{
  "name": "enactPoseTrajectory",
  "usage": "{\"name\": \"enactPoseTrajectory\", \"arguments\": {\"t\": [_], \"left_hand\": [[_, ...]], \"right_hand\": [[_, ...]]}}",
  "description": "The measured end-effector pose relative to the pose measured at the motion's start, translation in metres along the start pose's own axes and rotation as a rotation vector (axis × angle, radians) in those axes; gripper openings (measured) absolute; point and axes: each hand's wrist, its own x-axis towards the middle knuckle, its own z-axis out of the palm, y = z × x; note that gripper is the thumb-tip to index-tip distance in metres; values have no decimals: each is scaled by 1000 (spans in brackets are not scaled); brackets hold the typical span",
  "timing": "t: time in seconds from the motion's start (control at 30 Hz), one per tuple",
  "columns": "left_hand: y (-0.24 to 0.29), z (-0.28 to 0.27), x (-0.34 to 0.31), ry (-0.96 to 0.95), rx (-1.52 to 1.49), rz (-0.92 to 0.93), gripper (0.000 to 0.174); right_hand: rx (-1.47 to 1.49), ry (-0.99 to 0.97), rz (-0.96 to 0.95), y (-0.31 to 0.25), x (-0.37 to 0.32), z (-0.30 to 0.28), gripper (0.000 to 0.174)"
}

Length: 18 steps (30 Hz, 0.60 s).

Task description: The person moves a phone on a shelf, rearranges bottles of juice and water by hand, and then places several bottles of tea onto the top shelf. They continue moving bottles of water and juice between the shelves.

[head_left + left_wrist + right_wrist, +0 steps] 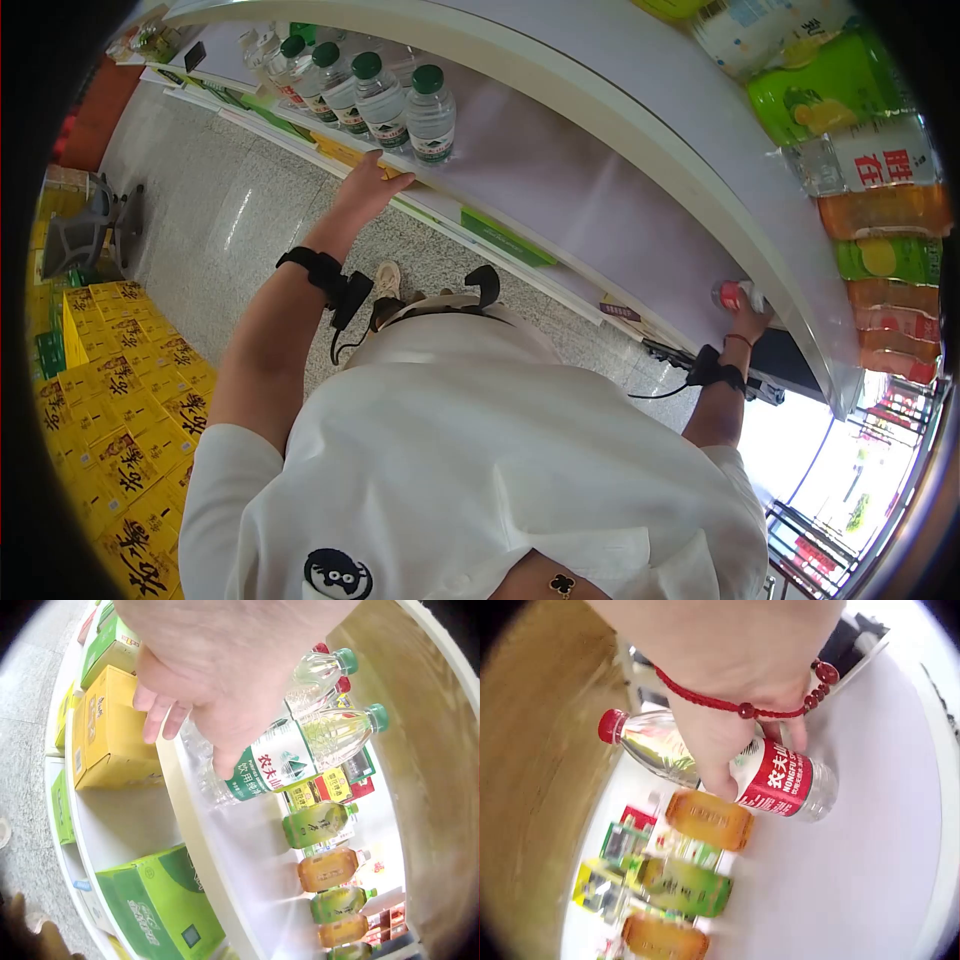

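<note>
My right hand (748, 320) grips a red-capped water bottle (784, 784) round its middle, at the right end of the shelf. The bottle has a red label and stands upright on the white shelf board. A beaded red bracelet (746, 710) circles that wrist. At the shelf's front edge, my left hand (370, 188) has its fingers loosely spread, right by a row of green-capped water bottles (431, 118). In the left wrist view, the left thumb overlaps the lower part of the nearest green-capped bottle (281, 761), and the other fingers hang over the shelf edge.
Tea bottles in orange and green (686, 886) stand behind the red-labelled bottle. An upper shelf (600, 110) curves over this one. Lower shelves hold a green carton (161, 900) and a yellow carton (116, 727). Yellow boxes (120, 430) are stacked behind on the left.
</note>
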Motion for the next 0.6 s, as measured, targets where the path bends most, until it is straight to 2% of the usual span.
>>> {"name": "enactPoseTrajectory", "arguments": {"t": [0.03,0.07,0.1,0.17,0.23,0.3,0.37,0.43,0.53,0.6], "left_hand": [[0,2,1,3,-3,-4,88],[0,3,2,-4,-9,-3,87],[0,5,2,-12,-12,-2,87],[-2,9,4,-25,-33,-3,85],[0,7,6,-32,-55,1,83],[1,5,5,-74,-116,29,79],[-5,7,9,-61,-117,57,77],[-7,2,10,-46,-120,85,76],[-9,-12,3,-57,-142,114,72],[-16,-21,0,-37,-164,131,70]], "right_hand": [[-46,-114,-136,-8,-1,19,64],[-229,-144,-299,-16,-3,40,62],[-411,-171,-461,-58,-37,79,61],[-414,-302,-334,-145,-106,145,54],[-216,-539,-283,-165,-126,203,51],[-175,-706,-405,-174,-140,264,51],[-177,-770,-568,-198,-166,311,53],[-8,-875,-569,-206,-178,361,59],[-131,-839,-623,-233,-200,406,63],[-119,-897,-592,-256,-212,416,65]]}}
